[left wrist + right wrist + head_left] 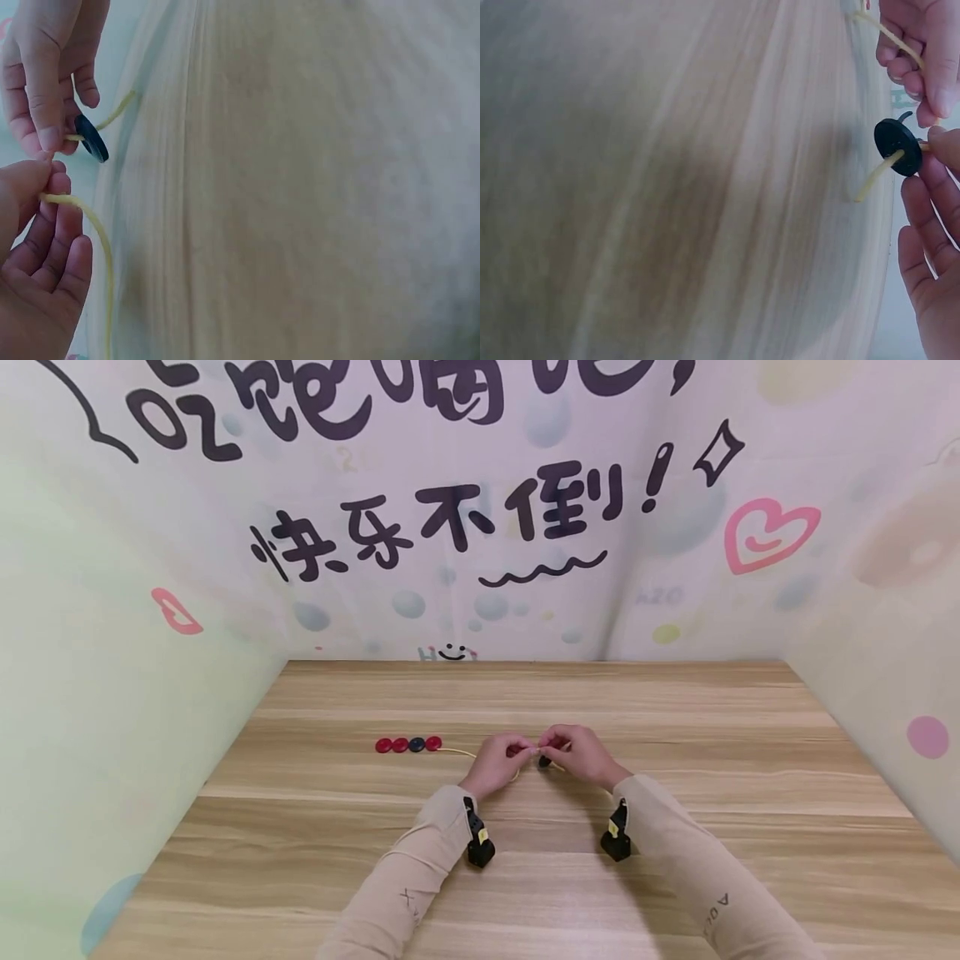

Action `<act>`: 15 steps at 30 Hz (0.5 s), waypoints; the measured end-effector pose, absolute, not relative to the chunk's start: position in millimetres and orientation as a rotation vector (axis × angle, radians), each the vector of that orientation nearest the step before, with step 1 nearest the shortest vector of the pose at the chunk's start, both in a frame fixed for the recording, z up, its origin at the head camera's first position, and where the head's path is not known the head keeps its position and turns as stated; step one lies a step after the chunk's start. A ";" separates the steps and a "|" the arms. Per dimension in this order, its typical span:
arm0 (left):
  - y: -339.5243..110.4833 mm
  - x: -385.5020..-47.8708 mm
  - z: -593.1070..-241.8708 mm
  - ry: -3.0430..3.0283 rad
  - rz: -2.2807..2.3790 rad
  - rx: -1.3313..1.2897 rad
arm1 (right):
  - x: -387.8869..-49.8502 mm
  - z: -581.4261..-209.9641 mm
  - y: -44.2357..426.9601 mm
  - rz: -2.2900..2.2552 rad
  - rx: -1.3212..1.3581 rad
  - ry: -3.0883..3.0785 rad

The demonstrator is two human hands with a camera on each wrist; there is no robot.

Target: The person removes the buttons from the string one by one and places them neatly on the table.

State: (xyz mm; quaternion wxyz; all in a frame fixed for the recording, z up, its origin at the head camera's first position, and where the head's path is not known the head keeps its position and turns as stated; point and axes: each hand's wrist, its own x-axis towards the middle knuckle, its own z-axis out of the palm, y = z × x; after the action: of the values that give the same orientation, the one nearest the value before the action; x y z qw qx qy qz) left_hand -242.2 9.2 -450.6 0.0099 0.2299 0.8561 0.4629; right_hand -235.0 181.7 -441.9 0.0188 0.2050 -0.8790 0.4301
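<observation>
A dark, round, button-like disc [897, 147] sits on a thin yellow cord [101, 229], which passes through it; a short cord end sticks out on the far side. My left hand [497, 762] pinches the cord between thumb and forefinger. Close against it, my right hand [583, 753] pinches the same cord right beside the disc, fingertips of both hands nearly touching. In the left wrist view the right hand [52, 75] is above the left hand [45, 247]. The exact cord stretch under the fingertips is hidden.
To the left on the wooden table [300, 827], a row of red discs [384, 746] with one dark blue disc [417, 744] lies flat, the cord running from its right end to my left hand. A printed cloth wall [450, 610] closes off the back.
</observation>
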 end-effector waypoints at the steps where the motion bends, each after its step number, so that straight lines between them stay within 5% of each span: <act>1: 9.4 -242.5 -450.6 2.677 1.439 0.709 | -234.9 -441.9 182.1 1.338 0.631 -2.733; 15: 9.3 -241.7 -440.5 2.645 1.466 0.629 | -232.6 -445.5 192.3 1.271 0.606 -2.831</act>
State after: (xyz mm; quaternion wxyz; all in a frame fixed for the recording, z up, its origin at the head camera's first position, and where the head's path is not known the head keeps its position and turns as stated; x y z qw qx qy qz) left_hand -241.7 9.3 -440.5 0.0263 0.2036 0.8559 0.4746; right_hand -232.6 192.3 -445.5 -0.0103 0.1916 -0.8953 0.4021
